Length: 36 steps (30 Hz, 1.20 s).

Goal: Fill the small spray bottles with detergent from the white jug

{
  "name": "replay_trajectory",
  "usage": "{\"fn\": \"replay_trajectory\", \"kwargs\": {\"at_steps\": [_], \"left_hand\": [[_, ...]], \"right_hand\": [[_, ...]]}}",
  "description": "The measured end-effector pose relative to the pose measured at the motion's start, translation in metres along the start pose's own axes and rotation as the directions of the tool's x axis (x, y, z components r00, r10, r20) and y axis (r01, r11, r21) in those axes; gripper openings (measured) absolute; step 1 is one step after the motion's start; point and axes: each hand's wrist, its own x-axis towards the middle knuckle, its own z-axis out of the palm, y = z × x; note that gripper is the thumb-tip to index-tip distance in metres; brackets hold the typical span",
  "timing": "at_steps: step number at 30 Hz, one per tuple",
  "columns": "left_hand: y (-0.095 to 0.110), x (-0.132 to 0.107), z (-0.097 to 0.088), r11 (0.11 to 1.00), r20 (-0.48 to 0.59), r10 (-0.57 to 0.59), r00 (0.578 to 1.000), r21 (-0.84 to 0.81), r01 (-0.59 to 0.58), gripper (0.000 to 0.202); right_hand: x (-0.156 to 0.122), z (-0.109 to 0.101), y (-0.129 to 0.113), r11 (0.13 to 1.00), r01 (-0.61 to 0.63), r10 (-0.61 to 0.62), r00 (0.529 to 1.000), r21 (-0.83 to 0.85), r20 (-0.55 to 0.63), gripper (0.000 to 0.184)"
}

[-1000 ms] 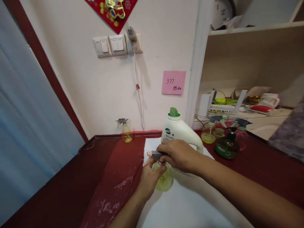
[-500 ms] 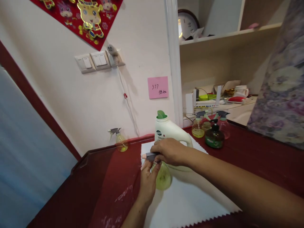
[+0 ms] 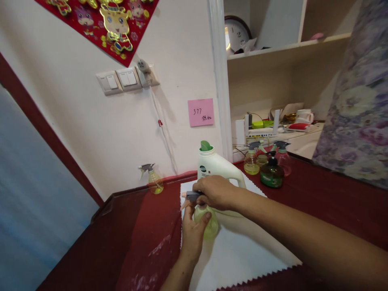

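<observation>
A spray bottle (image 3: 211,227) with yellowish liquid stands on the white cloth (image 3: 242,252). My left hand (image 3: 194,232) wraps round its upper body, the thumb lying across the front. From above, my right hand (image 3: 214,192) grips the grey spray head (image 3: 192,196), whose pinkish nozzle and trigger point left. Close behind both hands stands a large white jug (image 3: 209,163) with a handle. Its mouth is uncapped, and a green spout shows inside. My right hand and forearm hide part of the jug's lower half.
Another spray bottle (image 3: 155,182) stands at the left by the wall. At the right are a green pump bottle (image 3: 272,173), a yellow spray bottle (image 3: 251,162) and a pink one (image 3: 284,161). A shelf with a router (image 3: 262,132) lies behind them.
My left hand has shifted from the bottle's neck down onto its body, with the thumb now across the front. The trigger shows more clearly. My right hand stays on the spray head.
</observation>
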Motion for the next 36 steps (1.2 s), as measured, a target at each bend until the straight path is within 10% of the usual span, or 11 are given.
{"fn": "replay_trajectory", "kwargs": {"at_steps": [9,22,36], "left_hand": [[-0.002,0.012,0.003,0.988,-0.072,0.016,0.997,0.153,-0.005,0.038],[-0.008,0.017,-0.027,0.992,0.253,-0.075,0.964,0.113,0.048,0.071],[-0.013,0.012,-0.033,0.989,0.278,-0.121,0.953,0.117,0.091,0.088]], "right_hand": [[0.003,0.001,0.005,1.0,0.012,-0.013,0.999,0.018,0.033,0.011],[-0.001,0.001,0.007,0.996,0.016,-0.017,1.0,0.086,0.006,0.01],[-0.065,0.05,0.001,0.893,0.018,0.177,0.905,0.45,-0.387,0.055]]}}
